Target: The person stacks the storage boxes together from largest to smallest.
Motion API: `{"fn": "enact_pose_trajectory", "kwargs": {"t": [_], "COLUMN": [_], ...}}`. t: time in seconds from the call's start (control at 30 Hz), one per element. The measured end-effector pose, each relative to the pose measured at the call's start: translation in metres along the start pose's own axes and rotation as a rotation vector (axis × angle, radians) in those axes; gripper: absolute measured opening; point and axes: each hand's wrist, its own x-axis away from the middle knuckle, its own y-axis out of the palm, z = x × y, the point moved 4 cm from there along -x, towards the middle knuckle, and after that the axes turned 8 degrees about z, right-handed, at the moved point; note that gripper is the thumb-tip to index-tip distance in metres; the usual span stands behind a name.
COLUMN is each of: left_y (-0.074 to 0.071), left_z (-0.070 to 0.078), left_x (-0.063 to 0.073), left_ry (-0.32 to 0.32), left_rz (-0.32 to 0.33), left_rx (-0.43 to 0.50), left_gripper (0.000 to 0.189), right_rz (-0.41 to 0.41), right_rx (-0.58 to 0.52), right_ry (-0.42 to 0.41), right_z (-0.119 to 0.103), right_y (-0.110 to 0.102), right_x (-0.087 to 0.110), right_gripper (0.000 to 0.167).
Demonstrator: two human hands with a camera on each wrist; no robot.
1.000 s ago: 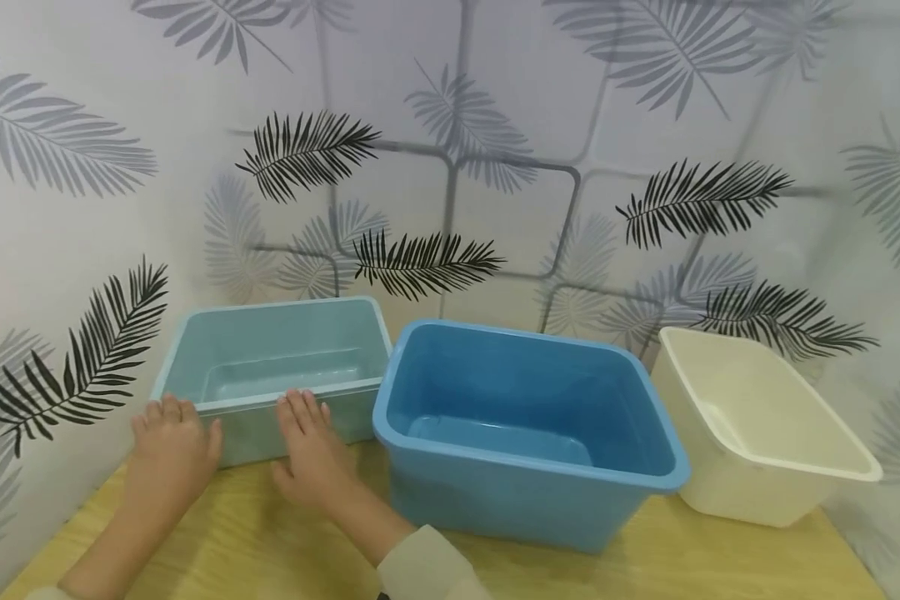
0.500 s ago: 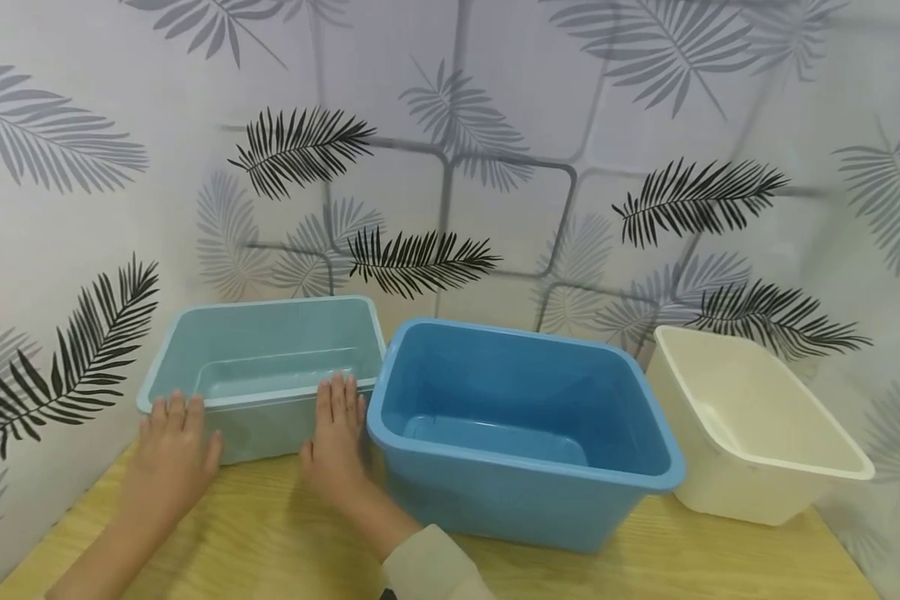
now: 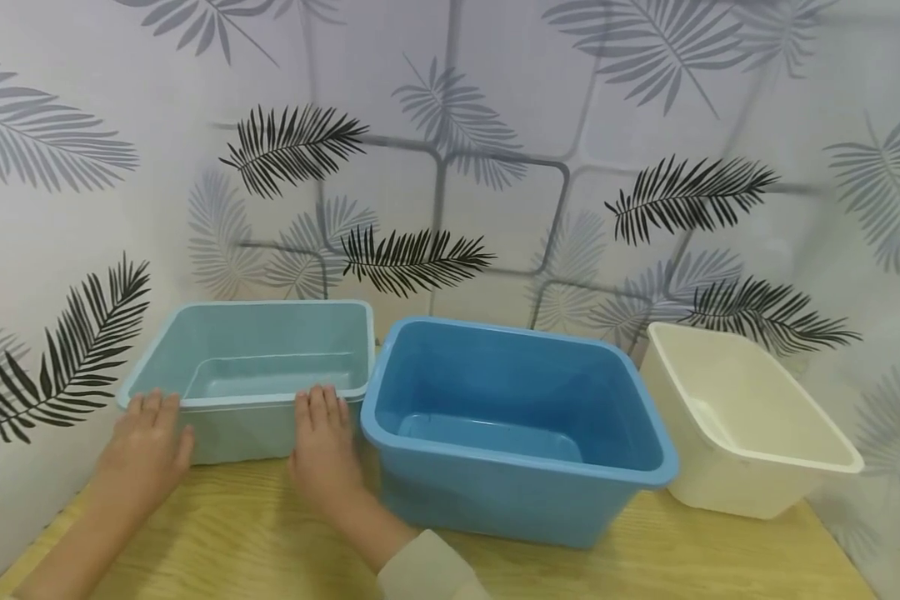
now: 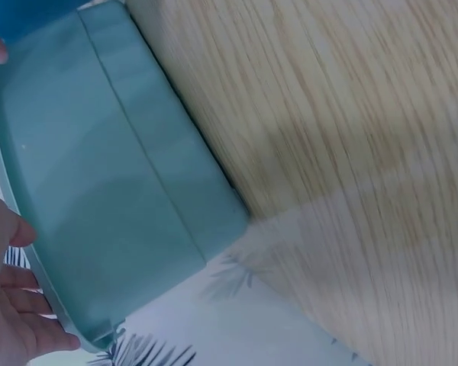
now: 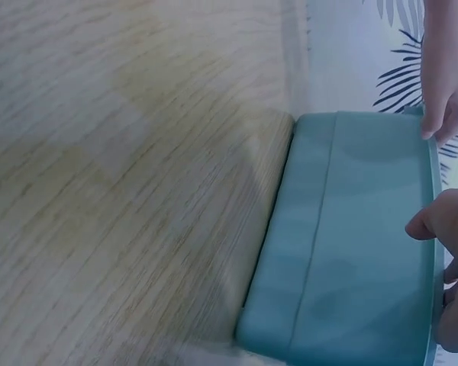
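A pale teal plastic bin [image 3: 247, 429] stands on the wooden table at the left, by the wall. My left hand [image 3: 146, 446] grips the left part of its front rim, fingers over the edge and thumb on the outer wall. Nearer the bin's right end, my right hand [image 3: 326, 450] holds the same rim. The right wrist view shows the right thumb [image 5: 424, 225] against the outer wall, with the fingers bent beyond the rim. From the left wrist, the bin's front wall [image 4: 114, 168] fills much of the view. No contents show inside the bin.
A larger blue bin [image 3: 487, 500] stands close beside the teal bin's right end. A cream bin [image 3: 757, 479] sits angled at the far right. Behind them rises a wall [image 3: 495, 83] with a leaf pattern. The wooden table [image 3: 270, 533] extends in front.
The teal bin has shifted slightly left and turned, so its front rim lies more level in view. My right hand moved right along the rim, then slightly back left. The view has drifted slightly.
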Motion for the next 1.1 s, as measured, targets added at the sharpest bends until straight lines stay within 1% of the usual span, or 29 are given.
{"fn": "enact_pose_trajectory", "kwargs": {"t": [0.13,0.23,0.33,0.4,0.53,0.57,0.63,0.67,0.7,0.8,0.87,0.9,0.97,1.1], "left_y": [-0.001,-0.003,-0.004,-0.004,-0.004,-0.004,-0.004,-0.005,-0.005,-0.004,-0.005,-0.005,-0.006,-0.003], "left_z": [-0.007,-0.011,-0.013,-0.015,-0.017,-0.018,-0.019,-0.019,-0.020,-0.024,-0.027,-0.029,-0.033,-0.038], "left_x": [0.000,0.000,0.000,0.000,0.000,0.000,-0.001,-0.001,-0.002,-0.006,-0.009,-0.010,-0.013,-0.015], "left_ry": [0.028,0.053,0.076,0.075,0.084,0.094,0.138,0.169,0.204,0.301,0.344,0.354,0.370,0.398], "left_rz": [0.007,0.023,0.034,0.033,0.043,0.050,0.079,0.097,0.117,0.154,0.155,0.151,0.139,0.094], "left_rx": [0.004,0.000,-0.005,-0.011,-0.016,-0.019,-0.021,-0.022,-0.026,-0.022,0.000,0.015,0.056,0.128], "left_gripper": [0.046,0.045,0.044,0.044,0.043,0.042,0.039,0.041,0.047,0.072,0.077,0.078,0.078,0.077], "right_rz": [0.024,0.042,0.065,0.067,0.028,0.017,0.033,0.064,0.115,0.304,0.406,0.433,0.436,0.410], "right_rx": [0.100,0.147,0.169,0.185,0.197,0.195,0.189,0.195,0.194,0.183,0.173,0.167,0.158,0.196], "right_ry": [-0.043,-0.062,-0.072,-0.077,-0.086,-0.086,-0.092,-0.099,-0.109,-0.131,-0.141,-0.143,-0.140,-0.125], "right_z": [-0.007,-0.011,-0.015,-0.018,-0.021,-0.021,-0.021,-0.020,-0.019,-0.014,-0.010,-0.008,-0.004,0.003], "right_y": [-0.005,-0.008,-0.011,-0.012,-0.014,-0.015,-0.017,-0.018,-0.019,-0.024,-0.024,-0.024,-0.021,-0.011], "right_x": [0.001,0.002,0.003,0.003,0.004,0.004,0.005,0.005,0.004,0.003,0.002,0.001,0.001,0.003], "right_gripper": [0.057,0.057,0.056,0.057,0.056,0.057,0.053,0.049,0.045,0.030,0.025,0.024,0.025,0.027]}}
